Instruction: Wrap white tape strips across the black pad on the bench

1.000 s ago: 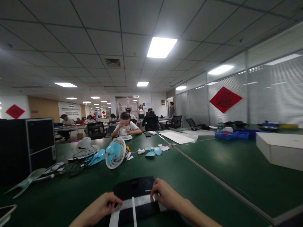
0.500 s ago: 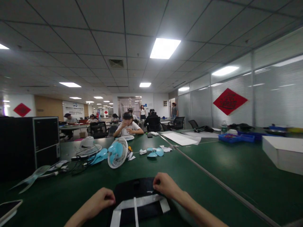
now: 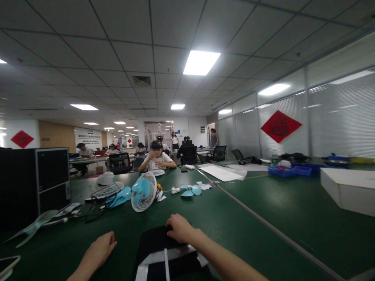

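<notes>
Nearest, at the bottom middle, a black pad (image 3: 154, 244) lies on the table, banded with white strips (image 3: 166, 265) and running out of the picture below. The right hand (image 3: 179, 228) is on its far edge, fingers bent down against it; whether they grip the edge or only press there I cannot tell, and the right forearm covers part of the pad's right side. The left hand (image 3: 101, 249) is over the table to the left, apart from the pad, fingers loosely curled together; the view hides whether anything is inside them. A white-edged flat thing (image 3: 8, 264) is cut off at the lower left corner. Beyond it lie a clear fan blade (image 3: 36, 226) and a tangle of dark cords (image 3: 90, 207), beside a black computer tower (image 3: 17, 183) that blocks the view at left. Past the pad, a white fan cage (image 3: 152, 195) with blue blades leans on its edge, and a loose blue propeller (image 3: 187, 194) lies to its right. A big white box (image 3: 348, 191) takes up the right side, with blue trays (image 3: 281, 171) and a bottle (image 3: 274, 159) farther back. The green table (image 3: 249, 249) is crossed by a metal seam (image 3: 258, 216); white sheets (image 3: 219, 171) lie near its far end. Across it sits a person (image 3: 159, 160), then come office chairs (image 3: 118, 160), a blinds-covered glass wall (image 3: 336, 128) bearing a red diamond sign (image 3: 281, 126), and a tiled ceiling (image 3: 175, 35) with bright panels.
</notes>
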A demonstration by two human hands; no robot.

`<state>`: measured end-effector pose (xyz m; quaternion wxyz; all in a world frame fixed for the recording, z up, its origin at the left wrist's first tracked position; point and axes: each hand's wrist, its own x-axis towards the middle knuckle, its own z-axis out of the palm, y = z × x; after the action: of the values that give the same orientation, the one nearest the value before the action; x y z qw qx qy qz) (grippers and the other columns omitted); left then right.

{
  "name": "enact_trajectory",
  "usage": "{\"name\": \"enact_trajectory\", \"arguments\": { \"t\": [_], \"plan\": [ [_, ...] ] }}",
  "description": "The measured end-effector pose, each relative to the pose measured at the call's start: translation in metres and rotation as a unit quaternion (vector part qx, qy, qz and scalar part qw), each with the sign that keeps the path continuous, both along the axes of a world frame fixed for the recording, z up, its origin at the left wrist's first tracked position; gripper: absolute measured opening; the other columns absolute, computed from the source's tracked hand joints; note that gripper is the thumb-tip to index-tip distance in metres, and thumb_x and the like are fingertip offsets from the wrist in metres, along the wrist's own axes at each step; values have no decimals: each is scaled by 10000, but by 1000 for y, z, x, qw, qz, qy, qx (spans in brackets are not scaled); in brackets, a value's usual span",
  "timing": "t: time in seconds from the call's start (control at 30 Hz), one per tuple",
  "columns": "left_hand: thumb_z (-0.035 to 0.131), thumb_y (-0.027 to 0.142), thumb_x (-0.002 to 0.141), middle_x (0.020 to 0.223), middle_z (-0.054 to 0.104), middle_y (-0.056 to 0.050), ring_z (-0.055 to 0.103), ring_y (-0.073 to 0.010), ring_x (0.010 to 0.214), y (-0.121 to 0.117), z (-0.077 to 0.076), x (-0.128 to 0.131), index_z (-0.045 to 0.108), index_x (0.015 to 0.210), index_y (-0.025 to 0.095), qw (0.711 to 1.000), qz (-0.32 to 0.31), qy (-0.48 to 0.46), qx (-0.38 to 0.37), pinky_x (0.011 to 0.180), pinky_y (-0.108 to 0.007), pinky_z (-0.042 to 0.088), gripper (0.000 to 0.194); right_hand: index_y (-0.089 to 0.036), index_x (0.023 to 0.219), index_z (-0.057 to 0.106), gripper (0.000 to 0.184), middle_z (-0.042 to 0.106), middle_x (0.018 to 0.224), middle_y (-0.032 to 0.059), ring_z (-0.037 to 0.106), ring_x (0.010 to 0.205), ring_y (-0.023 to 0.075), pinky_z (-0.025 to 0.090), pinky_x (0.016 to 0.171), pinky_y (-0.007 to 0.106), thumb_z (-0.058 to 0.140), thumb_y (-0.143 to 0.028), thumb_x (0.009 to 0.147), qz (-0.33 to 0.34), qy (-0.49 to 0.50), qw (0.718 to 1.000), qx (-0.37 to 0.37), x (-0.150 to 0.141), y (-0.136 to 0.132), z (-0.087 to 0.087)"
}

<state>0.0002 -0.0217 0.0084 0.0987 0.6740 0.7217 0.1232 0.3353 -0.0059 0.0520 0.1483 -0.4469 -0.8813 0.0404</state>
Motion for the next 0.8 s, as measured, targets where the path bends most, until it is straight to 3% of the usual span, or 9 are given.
{"name": "enact_trajectory", "arguments": {
  "t": [0.23,0.4,0.53,0.8],
  "plan": [
    [371,288,867,939,668,-95,637,-219,838,11,-13,-21,525,839,195,1000,26,-5,-4,687,-310,445,182,-196,983,723,262,703,974,83,605,963,229,444,806,275,649,-294,752,7,-6,1000,17,1,-2,0],
    [361,291,865,935,666,-101,639,-219,842,10,-14,-22,517,838,191,1000,16,12,3,694,-312,443,188,-191,997,704,267,683,995,71,587,964,197,414,832,256,587,-330,801,-8,31,998,51,27,-7,12],
    [343,288,854,954,667,-99,641,-219,860,5,-10,-14,516,862,193,1000,18,19,13,718,-318,443,197,-196,972,701,264,697,980,51,602,935,180,408,821,238,554,-349,817,-102,104,986,78,75,0,21],
    [339,283,841,995,680,-103,648,-219,886,9,-1,-11,519,825,203,999,41,14,-18,700,-296,456,197,-148,950,724,334,713,997,109,636,923,231,429,783,283,466,-327,835,-296,119,944,81,221,15,21]
  ]
}}
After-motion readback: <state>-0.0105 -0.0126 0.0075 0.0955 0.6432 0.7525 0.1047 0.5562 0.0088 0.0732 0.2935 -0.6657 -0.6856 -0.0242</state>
